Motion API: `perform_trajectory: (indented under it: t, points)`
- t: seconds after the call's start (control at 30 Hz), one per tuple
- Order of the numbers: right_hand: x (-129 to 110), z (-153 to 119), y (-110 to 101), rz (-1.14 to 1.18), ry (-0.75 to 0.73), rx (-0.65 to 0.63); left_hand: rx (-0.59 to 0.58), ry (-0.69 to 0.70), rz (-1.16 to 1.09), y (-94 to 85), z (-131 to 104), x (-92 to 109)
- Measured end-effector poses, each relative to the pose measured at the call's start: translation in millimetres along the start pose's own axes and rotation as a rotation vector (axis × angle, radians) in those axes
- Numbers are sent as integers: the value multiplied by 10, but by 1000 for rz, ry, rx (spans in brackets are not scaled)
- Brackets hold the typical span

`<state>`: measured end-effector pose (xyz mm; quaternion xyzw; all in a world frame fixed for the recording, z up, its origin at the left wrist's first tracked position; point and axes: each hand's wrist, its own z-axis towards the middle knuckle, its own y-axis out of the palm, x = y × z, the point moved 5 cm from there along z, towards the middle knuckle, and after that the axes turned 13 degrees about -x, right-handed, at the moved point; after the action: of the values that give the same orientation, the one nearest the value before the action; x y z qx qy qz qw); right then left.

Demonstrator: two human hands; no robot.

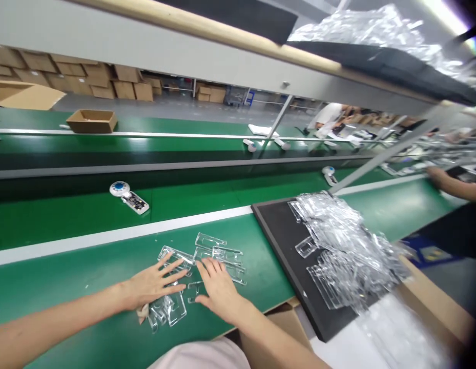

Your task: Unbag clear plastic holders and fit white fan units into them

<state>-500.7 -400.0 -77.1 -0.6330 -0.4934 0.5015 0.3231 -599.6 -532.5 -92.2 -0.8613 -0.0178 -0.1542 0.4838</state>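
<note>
My left hand [155,283] lies palm down with its fingers spread over a loose group of clear plastic frames [178,310] on the green worktop [95,282]. Close beside it, my right hand [219,291] is also palm down, thumb apart from the other fingers, resting on or just above more clear frames [230,253]. Neither hand has anything gripped. A small beige piece [143,312] shows under my left wrist. The palms hide some of the frames.
To the right, a black tray [278,233] carries a large heap of clear frames [337,236]. A white device with an exposed circuit board [136,201] lies on the green conveyor belt [191,197]. A cardboard box [92,122] stands behind. A co-worker's arm [456,185] reaches in at right.
</note>
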Motion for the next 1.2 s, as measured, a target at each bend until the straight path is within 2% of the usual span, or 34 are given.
perform_trajectory:
  t: [0.1,0.17,0.23,0.33,0.43,0.53,0.6,0.7,0.8,0.9,1.0,1.1,1.2]
  points:
    - [-22,-344,262,-34,28,-58,22,137,-24,-40,-13,35]
    - [-54,-410,390,-40,70,-54,15,152,-29,18,-83,39]
    - [-70,-360,432,-44,129,-39,-6,104,-43,116,-156,29]
    - [-78,-203,395,-52,140,-61,-48,-57,-85,250,-206,6]
    - [-75,-128,339,-55,95,-68,-74,-180,-91,303,-173,17]
    - [-61,-184,303,-47,66,-54,-94,-220,-65,322,-122,47]
    - [-9,-253,234,3,78,0,-89,-220,-70,327,-129,64]
    - [190,-316,49,32,172,137,-27,-229,-128,259,-199,48]
    - [442,-231,-76,-14,213,178,86,-284,-200,61,-222,-67]
    - [629,-18,-80,-39,154,153,137,-304,-173,-155,-71,-232]
    - [745,203,-1,-64,137,39,99,-265,-118,-249,163,-365]
    - [815,295,55,-39,187,-101,6,-257,-139,-186,290,-430]
    - [821,249,3,-1,237,-81,-15,-338,-178,-54,268,-468]
